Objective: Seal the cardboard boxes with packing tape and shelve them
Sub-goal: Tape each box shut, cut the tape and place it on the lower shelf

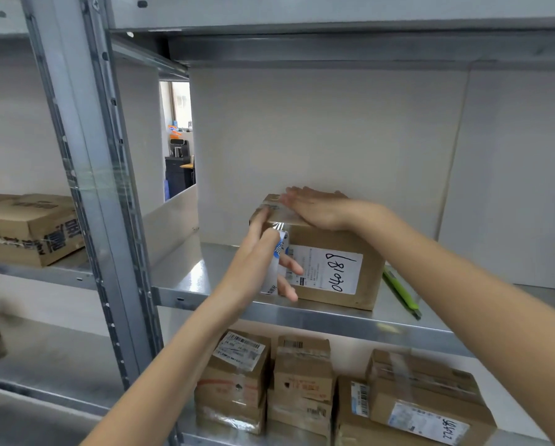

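Note:
A brown cardboard box (334,275) with a white label reading "181070" stands on the middle metal shelf (186,284). My right hand (314,209) lies flat on the box's top, fingers straight. My left hand (263,262) holds a roll of clear packing tape (277,262) against the box's left front corner; a strip of tape runs from the roll up over the top edge. The roll's core is white with blue print.
A green box cutter (400,291) lies on the shelf right of the box. Several taped boxes (301,381) fill the shelf below. A larger printed carton (28,226) sits on the neighbouring left shelf, behind the steel upright (108,194). White backing panels close the rear.

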`<state>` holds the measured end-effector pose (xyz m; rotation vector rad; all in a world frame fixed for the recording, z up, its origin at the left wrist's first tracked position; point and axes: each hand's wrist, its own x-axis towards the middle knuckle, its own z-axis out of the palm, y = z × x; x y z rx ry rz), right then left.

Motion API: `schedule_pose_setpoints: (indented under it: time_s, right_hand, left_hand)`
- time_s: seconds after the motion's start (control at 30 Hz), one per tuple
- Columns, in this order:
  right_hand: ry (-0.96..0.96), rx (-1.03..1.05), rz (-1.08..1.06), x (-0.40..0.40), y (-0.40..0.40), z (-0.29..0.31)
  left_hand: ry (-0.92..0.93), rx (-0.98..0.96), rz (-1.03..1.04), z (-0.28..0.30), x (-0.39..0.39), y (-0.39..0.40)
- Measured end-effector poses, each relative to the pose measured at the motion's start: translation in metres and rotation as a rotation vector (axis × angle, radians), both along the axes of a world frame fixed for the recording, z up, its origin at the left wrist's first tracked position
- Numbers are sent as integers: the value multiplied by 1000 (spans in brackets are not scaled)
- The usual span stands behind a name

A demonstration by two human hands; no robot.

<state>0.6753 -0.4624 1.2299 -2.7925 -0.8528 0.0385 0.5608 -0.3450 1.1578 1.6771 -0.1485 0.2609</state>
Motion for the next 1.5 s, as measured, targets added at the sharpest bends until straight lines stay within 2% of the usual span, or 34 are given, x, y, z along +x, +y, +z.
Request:
schedule_pose_setpoints:
  time_s: [0.2, 0.37, 0.5, 0.73, 0.8, 0.9, 0.97, 1.13, 1.37, 1.5]
  right_hand:
    - [-93, -45, 29, 26, 7, -10]
    - [-83, 20, 156, -4, 2, -9]
    - [-176, 58, 268, -27, -8, -16]
    - [-319, 34, 295, -39, -15, -27]
    - [-303, 21, 269, -34, -21, -24]
    - [-239, -120, -6, -22, -40, -15]
    - [-231, -153, -108, -15, -47, -15]
    - [-269, -116, -63, -17, -46, -8]
    - [-250, -81, -21, -20, -51, -1]
    - [-166, -62, -28, -20, -52, 13]
  left_hand:
    - [12, -7, 26, 1, 4, -3]
    - [-6, -46, 59, 2, 13, -7]
    - [-34, -57, 64, -1, 18, -7]
    - [-54, -31, 66, -1, 18, -3]
    - [-43, -20, 56, 1, 16, -2]
    - [2, -67, 46, 6, 11, -2]
    - [-7, -123, 49, 2, 5, -4]
    - [-262, -126, 263, -36, -15, -8]
    - [-177, -4, 232, -56, -25, -8]
    - [-273, -26, 197, -56, -26, 2]
